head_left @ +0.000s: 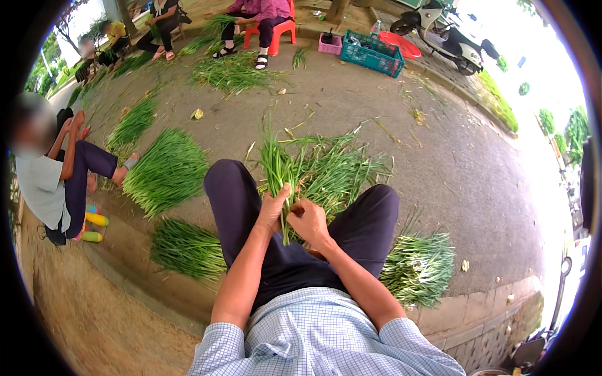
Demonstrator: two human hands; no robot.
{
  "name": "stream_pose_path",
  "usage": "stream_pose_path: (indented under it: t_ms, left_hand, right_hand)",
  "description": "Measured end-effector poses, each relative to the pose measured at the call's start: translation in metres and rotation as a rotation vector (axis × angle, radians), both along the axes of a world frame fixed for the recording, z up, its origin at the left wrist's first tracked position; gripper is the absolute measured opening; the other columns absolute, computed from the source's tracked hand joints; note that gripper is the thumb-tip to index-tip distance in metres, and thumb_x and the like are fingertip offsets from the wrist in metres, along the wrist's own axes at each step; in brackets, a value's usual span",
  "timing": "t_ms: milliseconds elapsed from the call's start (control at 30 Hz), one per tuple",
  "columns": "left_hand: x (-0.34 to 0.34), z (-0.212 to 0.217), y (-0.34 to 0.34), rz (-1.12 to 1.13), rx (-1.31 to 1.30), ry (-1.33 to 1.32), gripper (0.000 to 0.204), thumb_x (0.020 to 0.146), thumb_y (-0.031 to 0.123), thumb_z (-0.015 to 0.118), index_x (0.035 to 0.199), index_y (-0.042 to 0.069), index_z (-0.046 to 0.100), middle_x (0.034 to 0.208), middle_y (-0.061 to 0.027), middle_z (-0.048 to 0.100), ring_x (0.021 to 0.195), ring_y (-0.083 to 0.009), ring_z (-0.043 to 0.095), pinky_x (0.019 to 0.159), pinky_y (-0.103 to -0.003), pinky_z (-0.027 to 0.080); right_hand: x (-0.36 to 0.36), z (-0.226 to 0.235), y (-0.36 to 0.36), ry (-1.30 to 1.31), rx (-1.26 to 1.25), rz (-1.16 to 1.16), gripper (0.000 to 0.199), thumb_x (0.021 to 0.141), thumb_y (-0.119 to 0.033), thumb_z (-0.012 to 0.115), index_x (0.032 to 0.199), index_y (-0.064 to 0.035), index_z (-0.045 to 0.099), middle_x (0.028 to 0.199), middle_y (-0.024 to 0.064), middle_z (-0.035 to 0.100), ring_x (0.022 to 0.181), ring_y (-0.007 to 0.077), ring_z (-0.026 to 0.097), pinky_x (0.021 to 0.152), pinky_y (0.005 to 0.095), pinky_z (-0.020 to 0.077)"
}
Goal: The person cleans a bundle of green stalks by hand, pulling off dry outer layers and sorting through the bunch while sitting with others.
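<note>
My left hand (274, 210) is wrapped round a bunch of chives (276, 161), held over my lap with the green tips pointing away from me and the pale stem ends toward me. Beside it, my right hand (307, 220) is closed with its fingertips against the stems; what they pinch is too small to make out. Past my knees a loose, tangled heap of chives (342, 169) lies on the ground. A neater pile (166, 172) is at the left, a smaller pile (187, 249) lies by my left thigh, and a pale-stemmed pile (419, 268) sits beside my right thigh.
A seated person (47, 182) is close on the left. Farther off, another sits on a red stool (273, 32) behind more chives (232, 72). A teal crate (372, 55), pink basket (330, 44), red basin (401, 45) and scooter (448, 34) stand at the far right.
</note>
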State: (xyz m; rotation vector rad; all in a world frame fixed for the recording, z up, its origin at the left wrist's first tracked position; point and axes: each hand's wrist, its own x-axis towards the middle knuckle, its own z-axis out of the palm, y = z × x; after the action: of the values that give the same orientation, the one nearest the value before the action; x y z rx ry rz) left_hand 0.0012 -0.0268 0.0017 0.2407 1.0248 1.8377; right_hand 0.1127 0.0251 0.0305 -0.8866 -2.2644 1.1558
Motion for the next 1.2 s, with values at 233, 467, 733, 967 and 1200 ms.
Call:
stream_pose_path:
  t_ms: [233, 467, 733, 967, 1200]
  left_hand:
    - [-0.003, 0.004, -0.002, 0.000, -0.017, -0.035, 0.020, 0.088, 0.023, 0.059, 0.101, 0.007, 0.057, 0.089, -0.0048, 0.062, 0.075, -0.0149, 0.060, 0.067, -0.030, 0.052]
    - [0.000, 0.007, -0.001, 0.001, -0.005, -0.110, 0.016, 0.089, 0.021, 0.058, 0.096, 0.007, 0.059, 0.083, -0.0045, 0.062, 0.071, -0.0151, 0.060, 0.062, -0.029, 0.052]
    - [-0.005, -0.007, 0.000, -0.033, -0.016, -0.159, 0.020, 0.089, 0.022, 0.056, 0.098, 0.004, 0.061, 0.089, -0.0066, 0.064, 0.075, -0.0157, 0.061, 0.067, -0.030, 0.051]
    - [-0.002, -0.006, 0.000, -0.072, -0.029, -0.161, 0.021, 0.087, 0.019, 0.058, 0.100, 0.004, 0.061, 0.089, -0.0066, 0.064, 0.074, -0.0155, 0.061, 0.067, -0.029, 0.050]
    - [-0.004, -0.007, -0.001, -0.060, -0.075, -0.173, 0.022, 0.087, 0.016, 0.057, 0.105, 0.005, 0.061, 0.088, -0.0064, 0.064, 0.074, -0.0164, 0.061, 0.065, -0.031, 0.051]
  right_hand:
    - [0.009, -0.003, 0.002, 0.107, -0.140, 0.111, 0.021, 0.077, -0.013, 0.065, 0.090, 0.0033, 0.063, 0.069, 0.0125, 0.065, 0.058, 0.0168, 0.063, 0.055, 0.0299, 0.0498]
    - [-0.004, 0.013, 0.009, 0.094, 0.141, 0.057, 0.025, 0.074, -0.012, 0.065, 0.096, -0.0007, 0.063, 0.079, 0.0130, 0.058, 0.065, 0.0263, 0.060, 0.060, 0.0358, 0.0479]
    - [0.000, -0.001, 0.021, 0.147, 0.190, 0.152, 0.019, 0.075, -0.011, 0.064, 0.092, -0.0016, 0.064, 0.081, 0.0148, 0.059, 0.070, 0.0331, 0.060, 0.063, 0.0396, 0.0479]
    - [0.001, -0.015, 0.013, 0.040, 0.417, 0.063, 0.016, 0.078, -0.007, 0.059, 0.093, -0.0013, 0.059, 0.081, 0.0152, 0.058, 0.070, 0.0354, 0.058, 0.060, 0.0412, 0.0472]
    - [0.010, -0.024, 0.022, 0.085, -0.284, 0.146, 0.015, 0.090, -0.014, 0.051, 0.094, -0.0001, 0.055, 0.077, 0.0078, 0.056, 0.067, 0.0190, 0.059, 0.060, 0.0330, 0.0499]
